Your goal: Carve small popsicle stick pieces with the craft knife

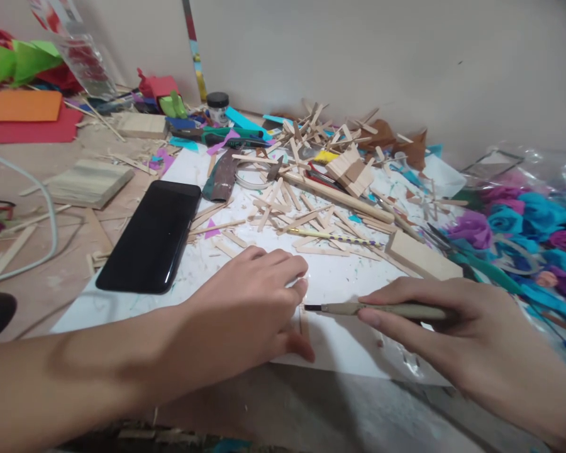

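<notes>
My left hand [259, 302] bends over the white paper [353, 358] with its fingers curled. Between its fingertips and thumb stands a short piece of wooden craft stick [304, 324], partly covered by the hand. In my right hand [453, 327] is a slim paintbrush [391, 309] with a pale handle and a dark flat tip. The brush lies nearly level and points left. Its tip meets the upper end of the stick piece, or comes very close to it.
A black phone [151, 236] lies left of my hands, near a wood block [92, 182]. Behind are scattered craft sticks [306, 207], a pencil [334, 236] and a small jar [217, 107]. A wood block [419, 255] and crepe-paper flowers [542, 214] are at right.
</notes>
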Demonstrator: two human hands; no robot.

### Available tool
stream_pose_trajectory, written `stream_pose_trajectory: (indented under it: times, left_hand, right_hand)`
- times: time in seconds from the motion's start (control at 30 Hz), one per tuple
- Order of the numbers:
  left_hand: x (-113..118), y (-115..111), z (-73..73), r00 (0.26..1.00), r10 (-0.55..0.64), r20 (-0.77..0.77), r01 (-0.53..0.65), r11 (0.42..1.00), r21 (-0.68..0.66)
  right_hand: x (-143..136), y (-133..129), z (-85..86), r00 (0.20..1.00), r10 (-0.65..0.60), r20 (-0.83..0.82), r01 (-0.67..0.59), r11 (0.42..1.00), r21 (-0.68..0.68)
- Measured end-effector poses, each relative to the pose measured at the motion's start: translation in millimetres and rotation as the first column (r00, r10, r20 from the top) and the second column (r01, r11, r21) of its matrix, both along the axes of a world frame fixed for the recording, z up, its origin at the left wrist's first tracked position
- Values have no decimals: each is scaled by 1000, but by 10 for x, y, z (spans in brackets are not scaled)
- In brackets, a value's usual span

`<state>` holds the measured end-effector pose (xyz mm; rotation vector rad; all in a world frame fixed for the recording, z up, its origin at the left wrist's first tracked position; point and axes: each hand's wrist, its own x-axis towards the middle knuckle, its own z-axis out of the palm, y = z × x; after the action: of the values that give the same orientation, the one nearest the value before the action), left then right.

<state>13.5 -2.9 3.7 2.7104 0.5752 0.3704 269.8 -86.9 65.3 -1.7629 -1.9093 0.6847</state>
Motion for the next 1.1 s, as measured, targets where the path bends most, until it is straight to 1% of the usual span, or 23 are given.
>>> stream_pose_trajectory:
  times: [0.07,0.17,0.23,0.4,0.53,0.6,0.73,0.8,0.87,1.0,1.1]
  left_hand:
    - [7,5,-1,1000,-2,-1,2,1000,6]
    - [12,8,4,1000,-7,-12,7,1000,17]
    - [10,4,10,1000,-3,-21,4,1000,23]
    - [3,-6,11,1000,0,-4,0,999,34]
    - [-4,-9,-4,1000,-2,3,2,999,37]
    - [-6,-11,2,1000,-1,-2,1,999,36]
    - [4,-6,46,998,-8,-67,9,1000,16]
    - [15,3,69,994,-8,-107,8,1000,-4]
    - [26,13,83,993,-6,-116,3,1000,-19]
    - [42,28,83,994,-12,-111,7,999,-41]
    - [37,24,57,994,-13,-110,9,999,-37]
  right_hand:
    - [8,-47,-21,999,-1,41,2,1000,-10]
    - [9,-141,-69,993,-5,118,3,1000,17]
    - [0,-177,-95,990,-24,137,19,999,38]
    - [-39,-127,-88,993,-86,83,81,995,56]
    - [-52,-87,-36,999,-34,36,30,995,90]
    - [-39,-99,-23,999,-8,38,6,998,66]
    - [1,-124,-10,998,-22,61,21,1000,15]
    - [6,-107,8,997,2,81,-2,1000,7]
    - [-13,-77,34,997,8,81,-5,999,-39]
    - [-95,-34,75,993,-116,19,117,983,-138]
    - [-126,-28,84,986,-167,24,169,977,-133]
